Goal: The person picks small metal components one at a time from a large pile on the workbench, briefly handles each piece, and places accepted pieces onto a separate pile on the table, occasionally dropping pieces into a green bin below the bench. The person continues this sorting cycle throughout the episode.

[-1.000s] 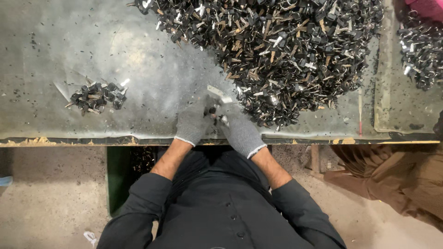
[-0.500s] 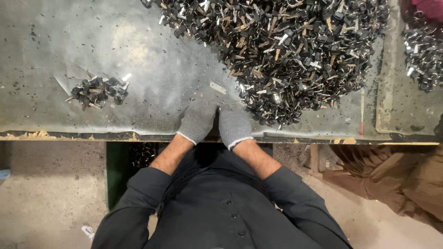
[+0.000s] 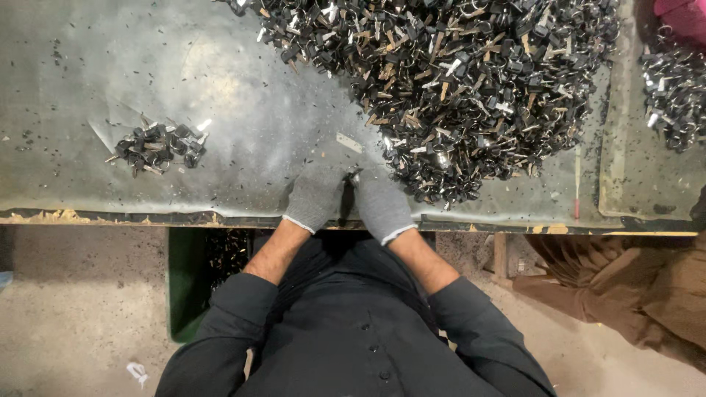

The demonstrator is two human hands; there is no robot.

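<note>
Both my hands wear grey knit gloves and meet at the table's near edge. My left hand (image 3: 316, 197) and my right hand (image 3: 381, 204) are pressed close together around a small dark metal piece (image 3: 351, 176) that shows between the fingertips. A big heap of small black and silver metal parts (image 3: 448, 81) spreads just beyond my right hand. A single pale flat strip (image 3: 348, 142) lies on the table ahead of my fingers.
A small pile of dark parts (image 3: 158, 147) sits at the left on the grey sheet-covered table (image 3: 110, 66). Another heap (image 3: 673, 88) lies far right. A green bin (image 3: 187, 279) stands under the table. A person's brown clothing (image 3: 632, 287) is at the lower right.
My hands have drawn together toward the table edge, closing over the small piece; the pale strip that was at my fingers now lies alone on the table.
</note>
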